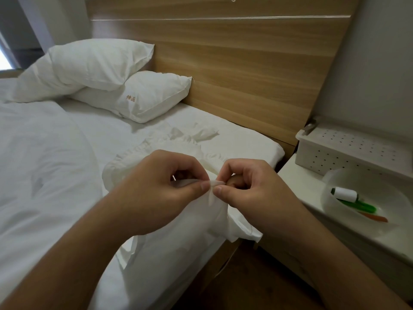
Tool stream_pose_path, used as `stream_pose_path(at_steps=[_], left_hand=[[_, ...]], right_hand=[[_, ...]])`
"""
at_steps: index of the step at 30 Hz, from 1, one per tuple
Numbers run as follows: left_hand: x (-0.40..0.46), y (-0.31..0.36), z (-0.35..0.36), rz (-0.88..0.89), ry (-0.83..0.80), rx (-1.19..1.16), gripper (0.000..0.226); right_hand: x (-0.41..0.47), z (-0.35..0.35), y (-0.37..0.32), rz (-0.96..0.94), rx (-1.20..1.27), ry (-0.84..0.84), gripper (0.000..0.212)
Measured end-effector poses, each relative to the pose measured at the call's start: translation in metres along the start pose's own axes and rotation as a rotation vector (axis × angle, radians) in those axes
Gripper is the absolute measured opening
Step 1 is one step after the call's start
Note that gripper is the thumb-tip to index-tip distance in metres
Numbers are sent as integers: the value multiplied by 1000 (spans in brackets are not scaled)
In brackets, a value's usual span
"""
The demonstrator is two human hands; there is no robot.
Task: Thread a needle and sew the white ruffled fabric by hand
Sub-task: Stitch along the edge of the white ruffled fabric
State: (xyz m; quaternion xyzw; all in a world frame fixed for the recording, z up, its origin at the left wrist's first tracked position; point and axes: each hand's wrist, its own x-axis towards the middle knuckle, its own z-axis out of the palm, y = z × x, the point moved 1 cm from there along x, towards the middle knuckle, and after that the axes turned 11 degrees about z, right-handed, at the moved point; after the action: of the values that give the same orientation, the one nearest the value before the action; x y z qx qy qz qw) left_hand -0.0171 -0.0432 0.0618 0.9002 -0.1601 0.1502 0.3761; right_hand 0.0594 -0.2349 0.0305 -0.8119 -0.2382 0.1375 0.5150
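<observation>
The white ruffled fabric (pixel 178 151) trails from the near right edge of the bed (pixel 44 153) up into both hands. The left hand (pixel 165 186) and right hand (pixel 250 186) pinch one small fold between them, thumbs almost touching. The fold runs left to right, equally near both hands; I cannot see any needle or thread.

One marking found. The lower white fabric pillow (pixel 143 97), lying on the bed against the wooden headboard, carries small embroidery in gold-tan thread on its front face near the seam. It consists of two characters set side by side, apparently Chinese; the second resembles 品, the first is too small and blurred to read with confidence. No other text, label, brand, number or sign is legible on any item in view.
</observation>
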Motion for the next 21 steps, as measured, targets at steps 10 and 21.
stream_pose_path(at_steps=[10,21], left_hand=[[-1,1,-1,-5,-9,-29,14],[-1,1,-4,-65,64,-62,12]], right_hand=[[-1,3,0,7,19,7,12],[2,-1,2,57,275,-79,12]])
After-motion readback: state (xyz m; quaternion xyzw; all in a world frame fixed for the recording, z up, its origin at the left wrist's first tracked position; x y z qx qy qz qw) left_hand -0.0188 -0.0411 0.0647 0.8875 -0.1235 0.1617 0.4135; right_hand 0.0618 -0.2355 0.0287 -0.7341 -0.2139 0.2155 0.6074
